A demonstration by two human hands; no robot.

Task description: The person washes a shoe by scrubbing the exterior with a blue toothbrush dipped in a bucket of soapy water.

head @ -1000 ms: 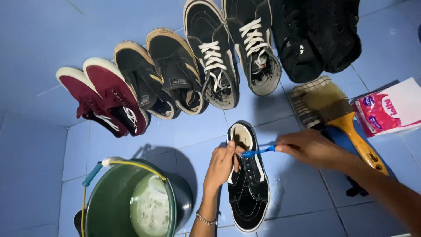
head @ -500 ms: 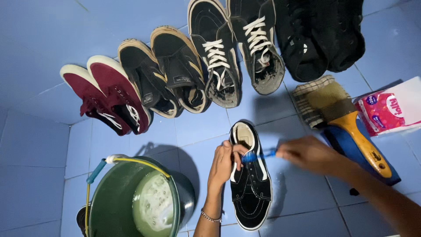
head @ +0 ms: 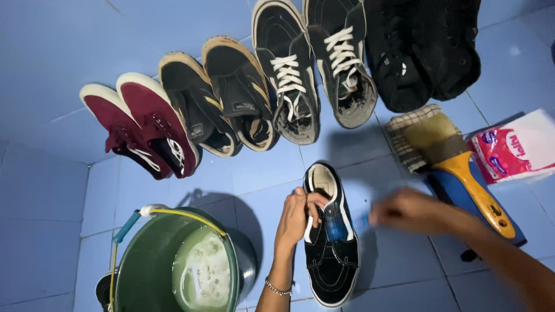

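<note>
The blue toothbrush (head: 334, 222) has swung from lying across the shoe's collar to pointing down into the lace area, blurred with motion, as the right hand (head: 407, 211) drives a scrubbing stroke over the black low-top sneaker (head: 329, 231). The sneaker lies on the blue tiled floor (head: 260, 167), toe toward the person, just right of the green bucket (head: 173, 260) of soapy water. The left hand (head: 296, 216) has its grip closed on the sneaker's left collar edge, thumb hooked inside; the right hand's grip is wrapped about the brush handle, though blur hides how tightly. Doing this well likely means keeping the left hand's pinch firm so the shoe cannot slide on the wet tile, and using short strokes with the bristles flat to the suede. Beyond, maroon sneakers (head: 141, 124), black slip-ons (head: 217, 95) and laced high-tops (head: 312, 69) wait in a row; a wide yellow-handled paintbrush (head: 457, 159) rests to the right.
</note>
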